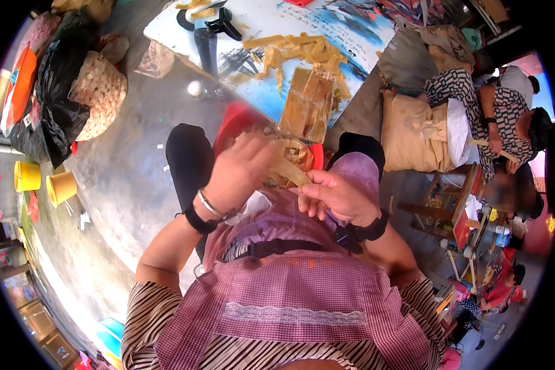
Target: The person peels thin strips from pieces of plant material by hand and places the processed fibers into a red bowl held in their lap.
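Over my lap, my right hand [339, 196] pinches one end of a flat, tan, translucent strip [290, 171] between thumb and fingers. The strip reaches toward my left hand [245, 163], whose fingers are smeared by motion, so their grip does not show. Beneath both hands a red basin [231, 120] sits between my knees, with more tan strips [298, 153] inside it. Just beyond, a brown board wrapped in clear film [306, 105] lies at the table's near corner, overhanging the basin. What the strips are made of cannot be told.
A painted tabletop [364, 46] carries a loose heap of tan strips [302, 52] and a black-handled tool [222, 26]. Left are a black plastic bag [55, 92] and yellow buckets [61, 187]. Right are a tan sack [413, 132], a wooden stool [453, 206] and a seated person [505, 123].
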`<state>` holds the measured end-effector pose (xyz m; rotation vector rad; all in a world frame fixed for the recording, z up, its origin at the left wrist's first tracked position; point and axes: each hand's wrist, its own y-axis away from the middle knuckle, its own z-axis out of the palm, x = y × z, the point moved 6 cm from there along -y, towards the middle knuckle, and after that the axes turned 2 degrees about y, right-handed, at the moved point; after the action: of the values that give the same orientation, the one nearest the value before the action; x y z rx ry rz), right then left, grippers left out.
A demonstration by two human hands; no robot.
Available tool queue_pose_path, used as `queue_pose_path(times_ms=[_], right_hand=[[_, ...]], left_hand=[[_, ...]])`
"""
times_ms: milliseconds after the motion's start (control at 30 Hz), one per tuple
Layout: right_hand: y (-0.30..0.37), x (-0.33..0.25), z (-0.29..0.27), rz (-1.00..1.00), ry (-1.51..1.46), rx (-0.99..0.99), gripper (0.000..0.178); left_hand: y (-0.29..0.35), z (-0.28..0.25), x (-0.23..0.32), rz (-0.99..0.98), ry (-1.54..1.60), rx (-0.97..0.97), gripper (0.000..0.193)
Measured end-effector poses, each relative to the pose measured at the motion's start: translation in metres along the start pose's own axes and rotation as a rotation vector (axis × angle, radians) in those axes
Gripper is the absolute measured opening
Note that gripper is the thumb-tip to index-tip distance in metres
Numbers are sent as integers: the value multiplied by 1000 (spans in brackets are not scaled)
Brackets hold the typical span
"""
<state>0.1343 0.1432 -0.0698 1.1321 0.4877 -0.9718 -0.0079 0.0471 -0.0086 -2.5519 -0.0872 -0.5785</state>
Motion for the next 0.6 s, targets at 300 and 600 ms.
queue_pose_path(times_ms=[300,600], right_hand=[[1,3,-5,-87,281,191,17],[2,-21,23,-841,885,426,35]], left_hand=[[10,23,8,-75,-41,-147,35],[37,90,-9,-1154,1575,-125,23]])
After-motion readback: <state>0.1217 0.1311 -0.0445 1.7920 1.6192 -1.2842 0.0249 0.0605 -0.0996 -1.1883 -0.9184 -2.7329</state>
